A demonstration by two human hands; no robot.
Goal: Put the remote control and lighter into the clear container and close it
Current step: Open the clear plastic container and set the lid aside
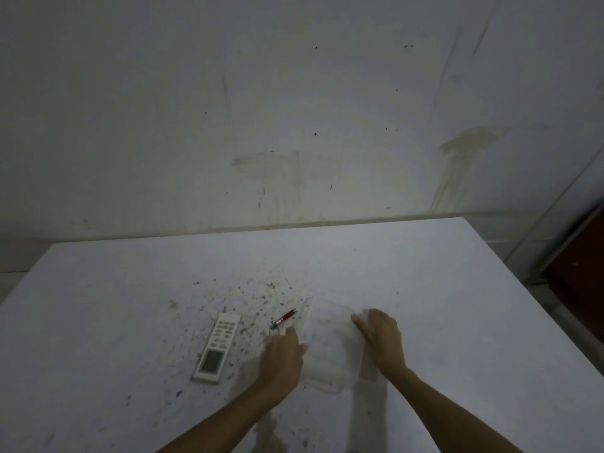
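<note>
A clear plastic container (330,341) lies on the white table (441,289), hard to make out against it. My left hand (284,358) grips its left side and my right hand (382,341) grips its right side. A white remote control (217,346) with a small screen lies flat to the left of the container. Between the remote and the container lies a slim red and silver lighter (283,318), just beyond my left hand's fingers. I cannot tell whether the container's lid is on or off.
Dark specks and stains cover the table around the remote and lighter. A stained wall (294,109) rises right behind the table's far edge. A dark red object (578,273) stands on the floor off the table's right side.
</note>
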